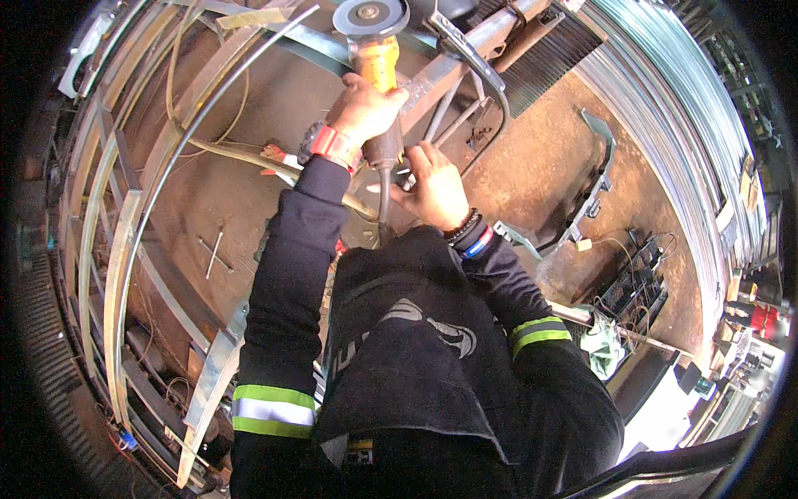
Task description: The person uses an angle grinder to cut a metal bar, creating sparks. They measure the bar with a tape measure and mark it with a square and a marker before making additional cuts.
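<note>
A: Quick, left hand (363, 108)?
B: Grasping a yellow angle grinder (380, 66), fingers wrapped tight round its body. Red watch (336, 148) at that wrist.
A: Grinder's where?
B: Top centre, ahead of the person; grey disc (370, 15) at the far end, cord (384, 195) running back toward the black clothing (399, 279).
A: Right hand (438, 190)?
B: Just beside the grinder's rear end, fingers bent, thumb toward the cord. Gripping or merely near? Cannot tell. Beaded bracelet (463, 224) on the wrist.
A: Around?
B: Metal beam (445, 79) right of the grinder, metal strips (123, 249) along the left, long shiny stock (665, 83) far right, cross-shaped tool (216, 254) on the brown floor (515, 158).
</note>
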A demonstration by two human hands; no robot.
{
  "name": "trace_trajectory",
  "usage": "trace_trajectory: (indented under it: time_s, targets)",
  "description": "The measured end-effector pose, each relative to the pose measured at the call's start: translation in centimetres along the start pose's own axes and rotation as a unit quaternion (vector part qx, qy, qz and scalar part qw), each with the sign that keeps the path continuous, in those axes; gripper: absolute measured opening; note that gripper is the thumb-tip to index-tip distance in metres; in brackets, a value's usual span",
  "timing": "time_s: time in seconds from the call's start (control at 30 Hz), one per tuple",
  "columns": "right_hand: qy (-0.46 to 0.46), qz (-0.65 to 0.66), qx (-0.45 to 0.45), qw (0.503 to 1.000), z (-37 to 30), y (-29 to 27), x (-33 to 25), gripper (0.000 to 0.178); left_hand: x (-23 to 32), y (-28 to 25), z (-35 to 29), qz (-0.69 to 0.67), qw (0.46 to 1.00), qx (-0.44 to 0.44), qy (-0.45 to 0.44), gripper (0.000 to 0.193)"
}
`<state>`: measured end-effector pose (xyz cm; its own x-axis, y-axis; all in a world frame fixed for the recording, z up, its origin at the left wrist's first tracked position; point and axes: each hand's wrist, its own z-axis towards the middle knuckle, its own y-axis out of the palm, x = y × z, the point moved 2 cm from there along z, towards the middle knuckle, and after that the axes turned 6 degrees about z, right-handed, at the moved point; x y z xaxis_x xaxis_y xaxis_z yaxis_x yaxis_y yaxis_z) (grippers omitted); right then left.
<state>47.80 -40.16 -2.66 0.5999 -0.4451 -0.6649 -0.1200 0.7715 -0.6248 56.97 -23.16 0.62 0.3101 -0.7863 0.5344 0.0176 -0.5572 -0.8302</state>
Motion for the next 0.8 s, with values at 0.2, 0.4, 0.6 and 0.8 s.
trace_trajectory:
  time_s: [0.2,0.4,0.6,0.8]
  targets:
    - [-0.060,-0.028,-0.015,0.998,0.1,-0.8,0.5,0.043,1.2,-1.1,-1.9,-0.004,1.000,-0.011,-0.021,0.090]
    - [-0.082,-0.055,0.002,0.995,1.2,-1.0,0.1,0.045,1.5,-1.1,-2.2,-0.003,0.999,0.001,-0.034,0.084]
    - [-0.106,-0.040,-0.026,0.993,1.8,-2.2,0.3,0.047,0.6,0.0,-1.9,0.002,0.998,0.044,-0.054,0.083]
    - [-0.047,0.030,-0.042,0.998,2.3,-3.0,0.4,0.058,0.2,1.9,-0.7,-0.005,0.996,0.071,-0.049,0.082]
